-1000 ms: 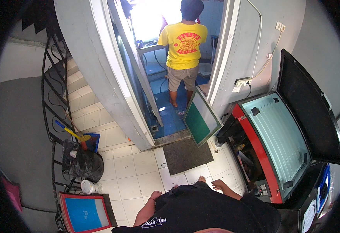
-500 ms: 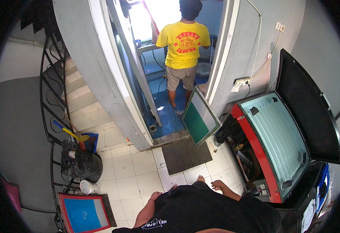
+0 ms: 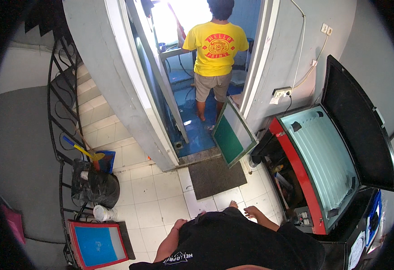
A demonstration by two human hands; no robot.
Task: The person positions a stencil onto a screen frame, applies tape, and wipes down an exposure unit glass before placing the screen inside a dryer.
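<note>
My left hand [image 3: 179,223] hangs beside the front of my black shirt [image 3: 237,240]. Its fingers are partly hidden against the cloth, and no object shows in it. On the other side, my right hand [image 3: 252,213] is held low with its fingers loosely apart and nothing in them. Ahead of the right hand, a green-framed printing screen [image 3: 233,137] leans at the doorway, touching neither hand. A dark doormat [image 3: 217,177] lies on the tiles in front of me.
A person in a yellow shirt [image 3: 216,49] stands in the blue-floored room beyond the doorway. At right stands a red exposure unit [image 3: 296,173] with its black lid [image 3: 359,126] raised. Left are a railing [image 3: 61,148], a black rubbish bag [image 3: 95,184], a white bucket [image 3: 104,213] and a red-framed screen [image 3: 99,245].
The person in yellow has shifted slightly, the right arm now bent closer to the door frame. My view has tilted a little. My hands stay nearly where they were.
</note>
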